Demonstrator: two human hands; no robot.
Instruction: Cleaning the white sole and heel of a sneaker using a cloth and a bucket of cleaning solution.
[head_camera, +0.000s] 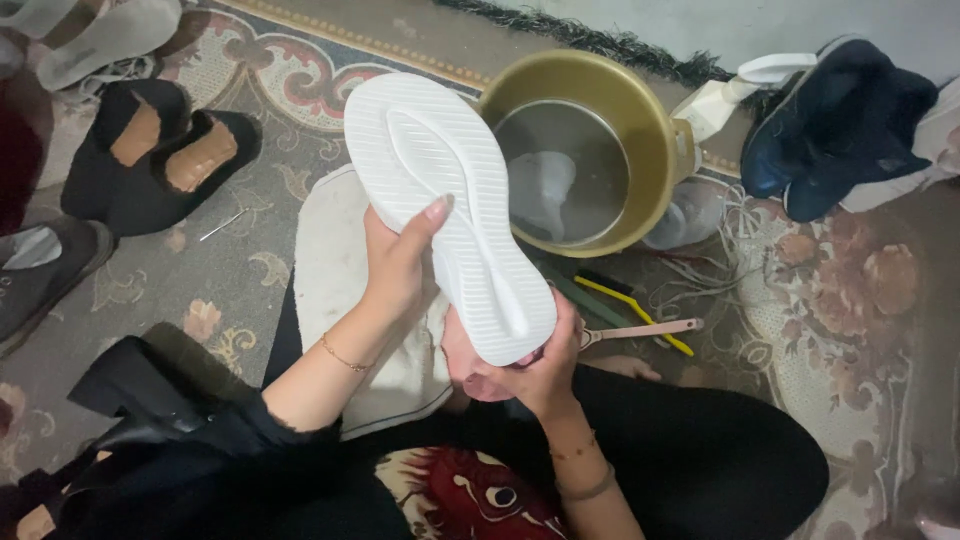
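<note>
Carpet (830, 300): patterned floor covering; the person sits on it, so all items lie within arm's reach.
Basin (590, 150): gold, holding water, just beyond the shoe.
Shoe (450, 210): white, sole up and tilted toward the camera, exposing the tread.
Left hand (400, 270): fingers wrapped around the midsole edge.
Right hand (520, 365): fingers closed, cupping the heel from below.
Brushes (640, 315): on the carpet beside the basin.

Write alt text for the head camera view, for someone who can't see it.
Two hands, left hand and right hand, hold a white shoe sole-up over a patterned carpet, beside a gold basin of water and black sandals.
</note>
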